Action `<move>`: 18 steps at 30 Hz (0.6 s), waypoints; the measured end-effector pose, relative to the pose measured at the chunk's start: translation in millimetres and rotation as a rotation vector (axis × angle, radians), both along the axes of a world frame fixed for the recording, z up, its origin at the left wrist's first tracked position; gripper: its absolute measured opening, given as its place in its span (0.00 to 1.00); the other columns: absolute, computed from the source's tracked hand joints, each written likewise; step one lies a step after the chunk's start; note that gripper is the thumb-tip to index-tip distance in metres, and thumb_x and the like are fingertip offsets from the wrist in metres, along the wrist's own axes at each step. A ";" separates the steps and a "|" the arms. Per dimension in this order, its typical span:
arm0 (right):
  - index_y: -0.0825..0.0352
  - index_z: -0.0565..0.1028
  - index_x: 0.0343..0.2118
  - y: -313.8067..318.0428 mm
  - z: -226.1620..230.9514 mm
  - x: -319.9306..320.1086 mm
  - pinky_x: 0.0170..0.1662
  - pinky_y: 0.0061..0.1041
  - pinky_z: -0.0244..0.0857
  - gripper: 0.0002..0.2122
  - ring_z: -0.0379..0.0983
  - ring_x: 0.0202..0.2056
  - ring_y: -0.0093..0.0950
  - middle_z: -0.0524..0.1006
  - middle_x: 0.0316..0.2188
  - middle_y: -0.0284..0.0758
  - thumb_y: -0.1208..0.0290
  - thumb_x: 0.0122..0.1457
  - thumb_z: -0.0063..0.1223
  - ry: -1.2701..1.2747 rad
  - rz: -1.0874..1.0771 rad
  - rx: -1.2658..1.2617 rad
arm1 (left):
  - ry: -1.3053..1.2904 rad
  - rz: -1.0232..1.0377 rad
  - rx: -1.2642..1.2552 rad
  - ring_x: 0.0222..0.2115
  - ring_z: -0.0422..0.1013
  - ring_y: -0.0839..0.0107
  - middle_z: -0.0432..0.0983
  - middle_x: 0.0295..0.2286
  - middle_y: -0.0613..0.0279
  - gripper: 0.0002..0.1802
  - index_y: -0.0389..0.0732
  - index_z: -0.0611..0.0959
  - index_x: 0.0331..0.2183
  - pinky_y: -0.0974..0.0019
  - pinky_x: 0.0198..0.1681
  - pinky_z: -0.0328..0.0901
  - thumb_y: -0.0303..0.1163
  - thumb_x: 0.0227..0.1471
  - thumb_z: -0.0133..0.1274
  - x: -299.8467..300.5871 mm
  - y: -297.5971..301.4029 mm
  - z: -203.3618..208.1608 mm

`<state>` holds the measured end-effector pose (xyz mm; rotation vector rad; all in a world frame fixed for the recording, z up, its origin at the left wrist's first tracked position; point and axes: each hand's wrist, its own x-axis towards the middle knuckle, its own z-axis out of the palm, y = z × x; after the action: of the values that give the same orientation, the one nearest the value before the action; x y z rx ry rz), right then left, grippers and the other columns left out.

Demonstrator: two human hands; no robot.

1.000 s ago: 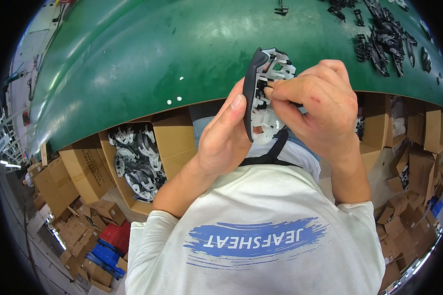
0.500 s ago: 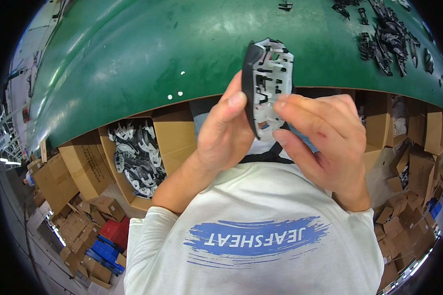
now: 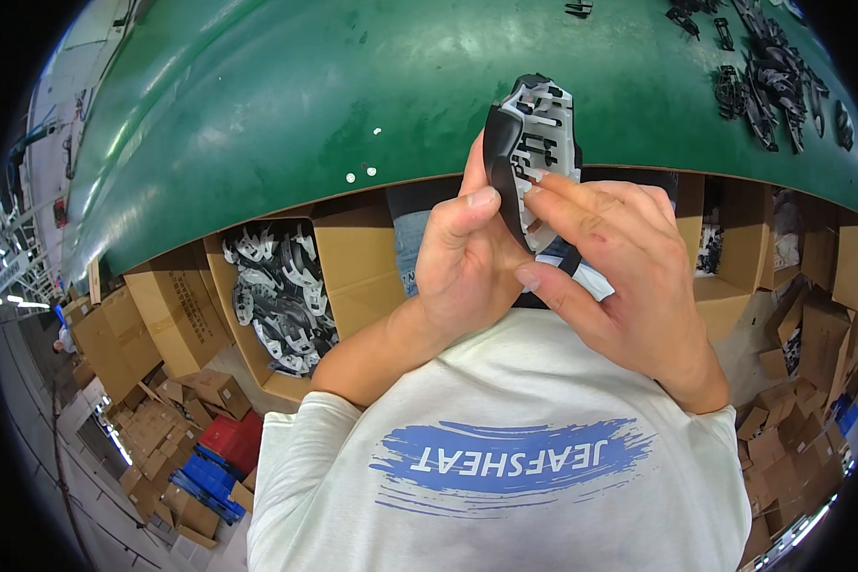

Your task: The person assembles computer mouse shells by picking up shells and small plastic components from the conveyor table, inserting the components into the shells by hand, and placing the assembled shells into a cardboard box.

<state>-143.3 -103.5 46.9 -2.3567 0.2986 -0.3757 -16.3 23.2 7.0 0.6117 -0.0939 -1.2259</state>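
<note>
My left hand [image 3: 472, 253] grips an oblong plastic shell [image 3: 505, 157] by its dark side, with the thumb along the near edge and the fingers behind. The shell stands tilted upright just beyond my chest, over the table's near edge. Its hollow white inner side, full of ribs, slots and black parts, faces right. Into that hollow reach the fingertips of my right hand [image 3: 629, 257], touching its lower half. The right thumb is apart from the fingers, below the shell's lower end. Whether a tiny piece lies under the right fingertips is hidden.
The green table [image 3: 286, 105] spans the far side. Black plastic parts [image 3: 772, 81] lie heaped at its far right, with small white bits [image 3: 372, 172] left of the shell. An open carton [image 3: 343, 272] of grey and white parts stands below the edge; more cartons [image 3: 729, 276] stand right.
The shell has turned slightly, showing more of its dark outer side. My right fingertips have moved up a little relative to its lower end, and the right thumb has come away from it.
</note>
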 end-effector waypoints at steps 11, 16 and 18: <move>0.64 0.85 0.50 -9.8 -13.0 4.9 0.69 0.53 0.50 0.24 0.77 0.52 0.36 0.85 0.52 0.35 0.60 0.50 0.75 0.054 0.126 0.033 | -0.143 0.013 0.111 0.65 0.59 0.61 0.59 0.65 0.56 0.48 0.47 0.45 0.75 0.53 0.69 0.54 0.52 0.65 0.44 -6.9 14.4 -6.8; 0.61 0.85 0.51 -21.5 -25.9 12.2 0.72 0.58 0.45 0.21 0.77 0.50 0.33 0.86 0.48 0.31 0.59 0.55 0.71 0.011 0.239 0.065 | -0.180 0.090 0.058 0.65 0.61 0.61 0.59 0.66 0.54 0.43 0.45 0.48 0.74 0.53 0.70 0.56 0.46 0.68 0.45 -6.6 11.0 -11.3; 0.61 0.83 0.55 -14.7 -30.5 16.8 0.73 0.60 0.44 0.25 0.76 0.53 0.34 0.85 0.51 0.32 0.58 0.55 0.71 -0.019 0.220 -0.057 | -0.169 0.145 0.078 0.65 0.61 0.61 0.60 0.66 0.54 0.42 0.43 0.49 0.74 0.54 0.70 0.56 0.46 0.68 0.45 -1.2 9.8 -16.5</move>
<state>-126.5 -118.2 16.4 -2.4103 0.0189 -0.3037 -17.5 33.0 -9.6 0.7765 -0.1414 -1.0402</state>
